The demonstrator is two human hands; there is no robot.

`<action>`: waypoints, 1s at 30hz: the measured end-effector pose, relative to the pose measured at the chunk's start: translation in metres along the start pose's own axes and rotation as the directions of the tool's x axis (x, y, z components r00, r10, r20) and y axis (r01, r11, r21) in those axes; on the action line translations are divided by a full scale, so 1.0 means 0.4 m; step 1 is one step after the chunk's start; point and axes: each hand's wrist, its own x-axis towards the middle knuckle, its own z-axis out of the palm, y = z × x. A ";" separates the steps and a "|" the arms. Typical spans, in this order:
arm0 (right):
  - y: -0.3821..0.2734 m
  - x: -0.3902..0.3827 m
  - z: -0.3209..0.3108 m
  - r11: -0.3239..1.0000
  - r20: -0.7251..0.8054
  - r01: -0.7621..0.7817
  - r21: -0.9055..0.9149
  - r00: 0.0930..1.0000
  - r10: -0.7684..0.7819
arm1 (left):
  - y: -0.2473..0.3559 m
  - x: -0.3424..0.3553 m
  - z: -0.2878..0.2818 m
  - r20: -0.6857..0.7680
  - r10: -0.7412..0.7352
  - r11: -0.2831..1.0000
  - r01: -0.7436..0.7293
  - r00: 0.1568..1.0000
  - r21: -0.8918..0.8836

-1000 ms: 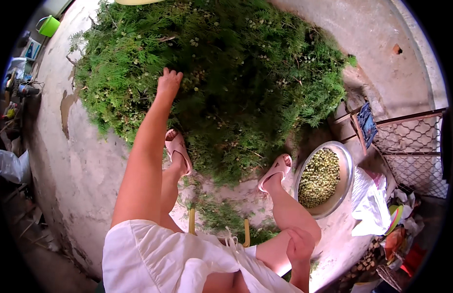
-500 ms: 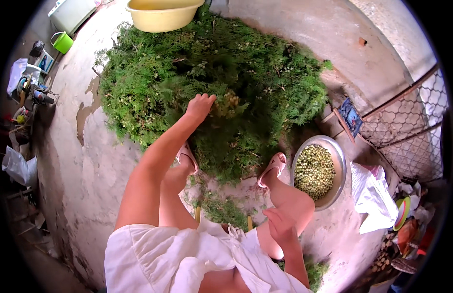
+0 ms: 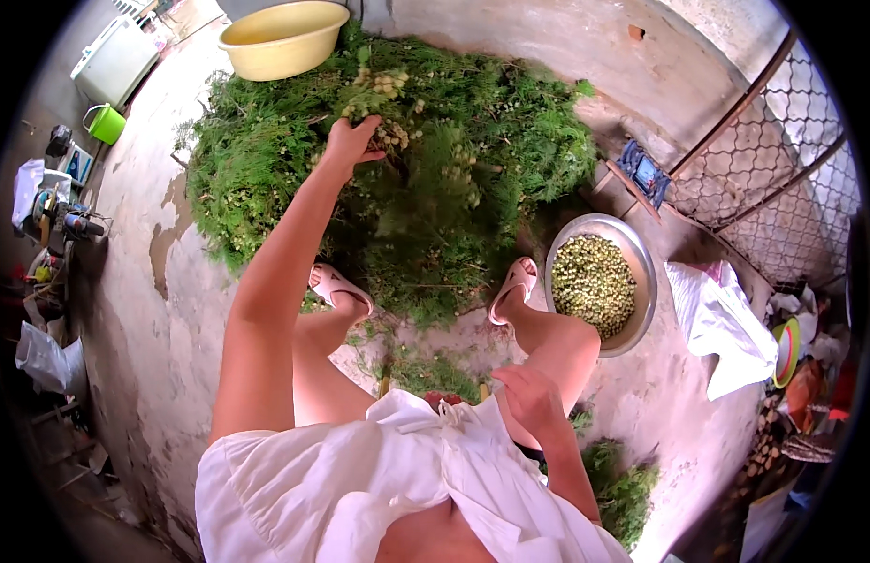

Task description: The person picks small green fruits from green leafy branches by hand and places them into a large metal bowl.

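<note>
A broad heap of green conifer branches [image 3: 266, 159], dotted with pale round cones, covers the floor ahead of me. My left hand [image 3: 351, 145] reaches over its middle, with thumb and fingers around a conifer branch [image 3: 383, 89] that carries a cluster of yellow-green cones. Back by my right knee, my right hand [image 3: 532, 399] is closed with the fingers curled in. Whatever those fingers may hold is hidden. A metal basin [image 3: 646, 286] stands to the right of my right foot, and many small green-yellow cones [image 3: 593, 286] lie in it.
Behind the heap stands a yellow plastic tub [image 3: 285, 47]. On the right are a white sack [image 3: 717, 319], a wire-mesh gate [image 3: 773, 159] and piled clutter. A green bucket [image 3: 106, 124] is at far left. My sandalled feet [image 3: 339, 291] flank the heap's near edge.
My left hand has moved away and slightly left, raising a cone-bearing branch above the heap. My right hand stays closed by the knee. The whole view has shifted a little.
</note>
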 end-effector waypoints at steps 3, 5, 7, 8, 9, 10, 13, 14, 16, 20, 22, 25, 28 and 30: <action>0.020 0.000 0.022 1.000 0.052 -0.012 0.012 0.999 0.012 | -0.052 -0.024 0.002 0.042 0.049 0.969 -0.037 0.998 -0.243; 0.024 0.037 0.053 0.925 -0.063 -0.178 0.336 0.976 0.211 | -0.077 -0.058 0.018 0.040 -0.022 0.943 0.035 0.999 -0.331; 0.071 0.113 0.080 0.852 -0.109 -0.252 0.459 0.936 0.335 | -0.121 -0.060 0.047 -0.041 -0.145 0.890 0.112 0.989 -0.442; 0.115 0.172 0.117 0.924 -0.241 -0.169 0.344 0.935 0.261 | -0.152 -0.053 0.039 -0.046 -0.162 0.889 0.126 0.986 -0.439; 0.152 0.234 0.131 0.976 -0.371 -0.091 0.197 0.915 0.160 | -0.168 -0.044 0.041 -0.005 -0.220 0.868 0.193 0.976 -0.457; 0.159 0.289 0.150 0.974 -0.350 -0.155 0.168 0.914 0.206 | -0.192 -0.034 0.025 0.018 -0.277 0.849 0.254 0.961 -0.464; 0.227 0.394 0.156 0.965 -0.271 -0.228 -0.131 0.944 0.187 | -0.271 0.004 0.050 0.137 -0.318 0.802 0.343 0.938 -0.489; 0.256 0.417 0.169 0.911 -0.177 -0.206 -0.357 0.973 0.151 | -0.299 0.012 0.057 0.186 -0.371 0.757 0.412 0.910 -0.507; 0.267 0.488 0.162 0.889 0.078 -0.406 -0.213 0.900 0.429 | -0.340 0.015 0.054 0.184 -0.418 0.731 0.450 0.890 -0.513; 0.302 0.474 0.202 0.951 -0.017 -0.276 0.138 0.960 0.281 | -0.392 0.031 0.017 0.313 -0.485 0.598 0.571 0.817 -0.563; 0.272 0.464 0.196 0.914 0.041 -0.377 0.151 0.926 0.375 | -0.387 0.011 0.002 0.402 -0.526 0.525 0.658 0.749 -0.540; 0.235 0.475 0.177 0.885 -0.007 -0.455 0.101 0.889 0.458 | -0.391 -0.024 -0.003 0.345 -0.487 0.668 0.596 0.803 -0.445; 0.238 0.481 0.132 0.909 -0.124 -0.414 0.050 0.900 0.417 | -0.393 -0.066 -0.001 0.231 -0.404 0.801 0.464 0.885 -0.377; 0.188 0.489 0.081 0.912 -0.195 -0.388 0.132 0.892 0.408 | -0.411 -0.092 -0.026 0.186 -0.377 0.795 0.420 0.907 -0.438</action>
